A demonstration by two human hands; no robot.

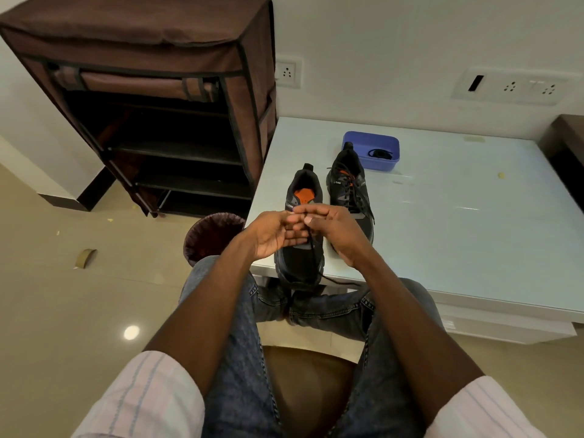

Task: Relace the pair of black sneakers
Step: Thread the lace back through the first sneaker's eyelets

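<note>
Two black sneakers stand side by side on the white table (458, 216), toes toward me. The left sneaker (300, 257) shows an orange insole and sits at the table's near edge. The right sneaker (349, 188) has a black lace through its eyelets. Both hands meet above the left sneaker's tongue. My left hand (273, 232) and my right hand (335, 229) pinch a black lace (313, 248) between their fingertips; it hangs down over the toe and trails along the table edge. The eyelets under my hands are hidden.
A blue plastic tray (371, 150) holding a coiled black lace stands behind the right sneaker. A brown fabric shoe rack (158, 105) stands on the floor at left, with a dark waste bin (211, 235) beside my left knee. I sit on a brown stool.
</note>
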